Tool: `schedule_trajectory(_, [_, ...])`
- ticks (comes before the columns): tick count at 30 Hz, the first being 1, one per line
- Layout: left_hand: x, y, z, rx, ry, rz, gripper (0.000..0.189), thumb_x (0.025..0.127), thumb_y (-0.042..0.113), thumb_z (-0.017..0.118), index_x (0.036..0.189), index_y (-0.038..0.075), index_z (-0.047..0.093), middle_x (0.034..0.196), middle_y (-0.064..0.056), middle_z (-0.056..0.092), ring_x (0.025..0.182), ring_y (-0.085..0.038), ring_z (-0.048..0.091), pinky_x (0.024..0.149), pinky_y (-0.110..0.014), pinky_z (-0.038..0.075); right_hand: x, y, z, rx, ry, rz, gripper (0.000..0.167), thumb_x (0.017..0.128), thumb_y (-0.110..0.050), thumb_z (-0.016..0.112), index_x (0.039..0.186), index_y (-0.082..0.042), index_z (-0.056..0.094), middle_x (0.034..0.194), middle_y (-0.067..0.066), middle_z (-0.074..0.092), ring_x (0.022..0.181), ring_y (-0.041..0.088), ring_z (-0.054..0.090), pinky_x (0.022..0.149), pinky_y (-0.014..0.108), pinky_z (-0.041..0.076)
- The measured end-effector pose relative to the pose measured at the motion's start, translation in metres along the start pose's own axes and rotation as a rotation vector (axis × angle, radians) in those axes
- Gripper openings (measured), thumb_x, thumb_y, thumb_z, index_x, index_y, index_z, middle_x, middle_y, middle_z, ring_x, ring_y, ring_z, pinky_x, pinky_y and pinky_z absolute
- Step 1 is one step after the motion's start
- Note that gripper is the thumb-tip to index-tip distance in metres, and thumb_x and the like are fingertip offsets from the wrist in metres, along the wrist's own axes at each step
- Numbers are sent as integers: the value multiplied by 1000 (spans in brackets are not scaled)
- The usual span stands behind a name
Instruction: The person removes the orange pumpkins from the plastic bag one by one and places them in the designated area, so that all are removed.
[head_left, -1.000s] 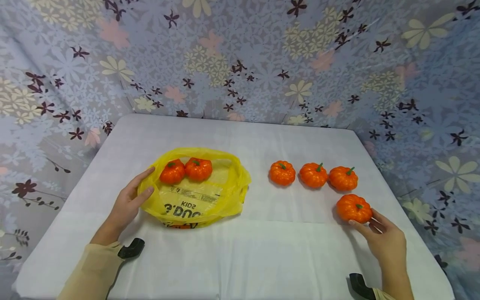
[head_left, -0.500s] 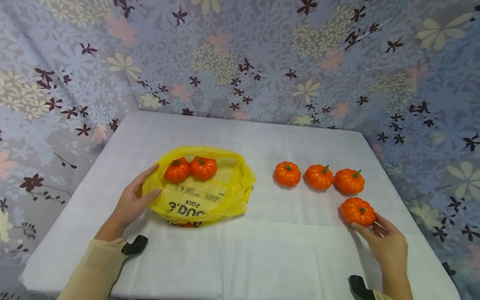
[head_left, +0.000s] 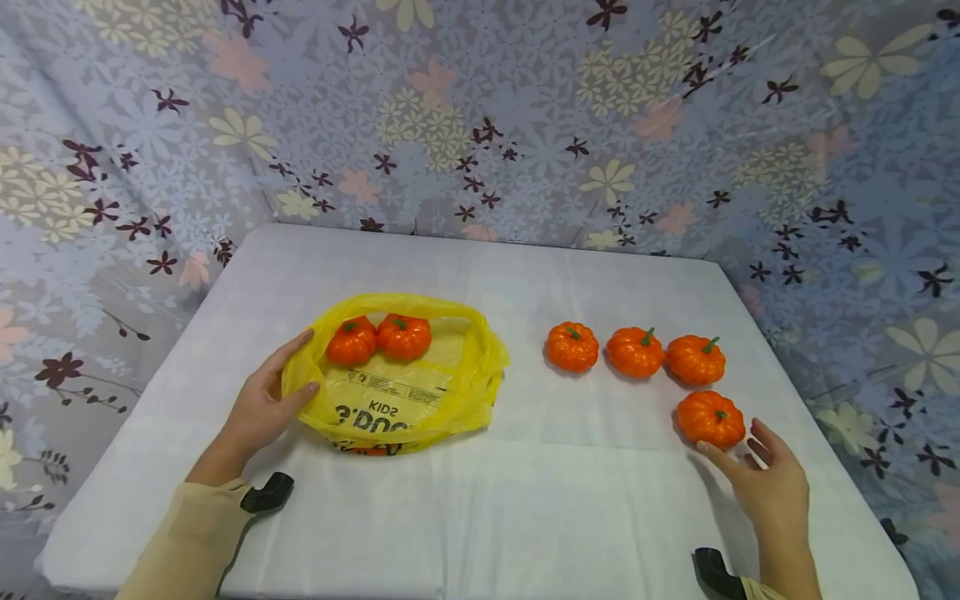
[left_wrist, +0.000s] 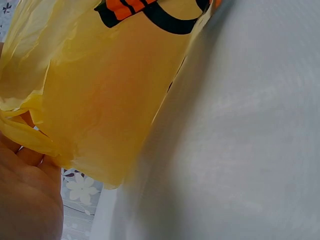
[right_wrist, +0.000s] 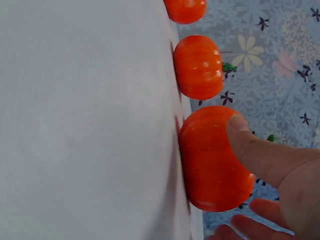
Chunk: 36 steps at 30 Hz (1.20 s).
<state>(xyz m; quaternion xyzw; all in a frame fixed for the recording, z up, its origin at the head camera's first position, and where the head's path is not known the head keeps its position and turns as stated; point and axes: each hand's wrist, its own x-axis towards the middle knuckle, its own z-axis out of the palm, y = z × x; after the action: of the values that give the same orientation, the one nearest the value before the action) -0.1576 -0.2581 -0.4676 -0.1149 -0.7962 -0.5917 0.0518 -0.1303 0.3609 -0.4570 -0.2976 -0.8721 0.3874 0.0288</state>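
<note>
On the table's left side, my left hand holds the rim of a yellow plastic bag between thumb and fingers. The bag's mouth faces up, and two small orange pumpkins with green stems lie inside it. At the right, my right hand is beside another orange pumpkin, fingers spread and apart from its side. In the right wrist view the thumb overlaps this pumpkin, which sits on the table. The left wrist view shows the bag's printed side and part of the left palm.
Three more orange pumpkins stand in a row behind the right hand: a left one, a middle one and a right one. A white cloth covers the table. A flowered curtain hangs around its back and sides.
My right fingers have loosened and spread away from the nearest pumpkin, which stays in about the same place. The left hand and bag have not moved on the table; the head view shifted slightly.
</note>
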Motion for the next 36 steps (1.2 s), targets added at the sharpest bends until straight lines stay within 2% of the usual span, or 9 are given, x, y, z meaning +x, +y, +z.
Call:
schedule_trajectory(6, [-1,1,-1,30,6,-27,69,98,-1,60,159,11,31,165,-7,25,149,-13,21,106,-7,27,-7,-7,-3,3,33,-44,100,88,-42,77,161,-8,19,164,19,22,144,42,30,109,57,34])
schedule_trajectory(10, [-2,1,-1,38,8,-23,69,97,-2,60,159,11,31,165,-8,25,149,-13,22,106,-7,27,-16,-16,-5,-7,63,-105,99,86,-40,80,161,-9,23,163,17,26,144,42,32,109,57,35])
schedule_trajectory(13, [-1,0,-1,32,6,-8,69,97,-3,60,159,10,31,165,-9,25,149,-11,22,107,-8,28,-26,-28,-6,-17,98,-164,95,86,-37,81,160,-11,28,162,13,29,144,39,34,108,56,37])
schedule_trajectory(18, [1,0,0,25,-2,14,70,97,-5,60,159,9,31,164,-8,26,148,-9,22,107,-8,28,-44,-52,-3,46,135,-239,90,82,-32,86,156,-14,39,159,7,38,142,31,39,109,49,38])
schedule_trajectory(23, [3,2,2,14,-5,2,70,96,-6,59,159,9,30,165,-10,25,149,-13,22,107,-8,28,-56,-78,10,160,74,-336,86,79,-29,89,152,-12,47,151,7,49,135,29,48,109,40,42])
schedule_trajectory(30, [-1,5,2,3,4,-21,72,96,-7,59,159,8,29,165,-12,23,150,-20,20,107,-8,26,-61,-110,34,194,-75,-546,84,77,-27,90,148,-6,50,147,11,52,129,32,54,103,45,46])
schedule_trajectory(36, [-2,3,3,34,13,-32,70,97,-4,59,159,11,30,165,-9,24,148,-9,22,106,-6,27,-59,-124,50,182,-141,-579,86,78,-33,89,148,-3,49,148,14,51,130,35,54,100,44,48])
